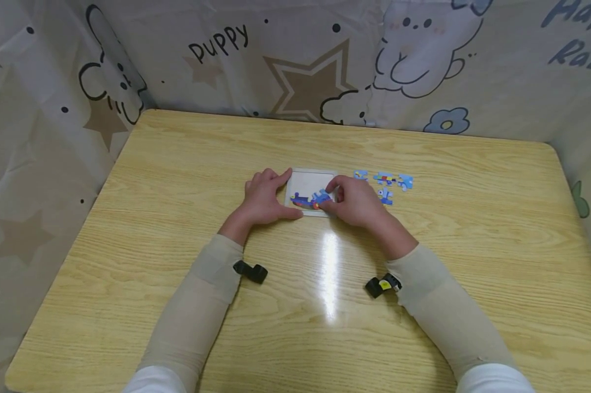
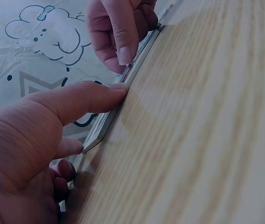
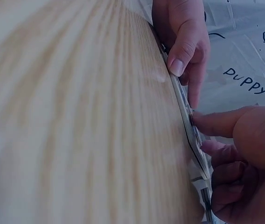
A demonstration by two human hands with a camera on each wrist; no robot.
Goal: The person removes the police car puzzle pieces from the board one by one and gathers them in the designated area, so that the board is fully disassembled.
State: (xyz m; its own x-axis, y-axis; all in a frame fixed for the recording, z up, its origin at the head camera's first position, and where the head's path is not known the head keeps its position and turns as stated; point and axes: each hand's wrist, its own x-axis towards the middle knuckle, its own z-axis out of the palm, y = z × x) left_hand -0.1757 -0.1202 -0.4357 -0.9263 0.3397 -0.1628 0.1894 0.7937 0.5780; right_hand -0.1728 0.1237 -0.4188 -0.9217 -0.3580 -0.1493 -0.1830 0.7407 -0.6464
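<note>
A small white-framed jigsaw puzzle tray (image 1: 309, 180) lies flat on the table. Joined pieces (image 1: 301, 201) with a blue and purple vehicle picture fill part of its lower side. My left hand (image 1: 262, 203) holds the tray at its left end, thumb on the near edge and index finger at the far left corner. My right hand (image 1: 358, 202) pinches a blue puzzle piece (image 1: 320, 195) between thumb and index finger over the tray's lower right. Whether that piece sits flush cannot be told. In the right wrist view, the tray (image 3: 184, 116) shows only edge-on.
Several loose puzzle pieces (image 1: 386, 178) lie right of the tray, partly behind my right hand. The wooden table (image 1: 295, 327) reflects a bright light strip. A printed cloth (image 1: 172, 33) hangs behind and beside it. Black wrist cameras (image 1: 251, 271) sit on both sleeves.
</note>
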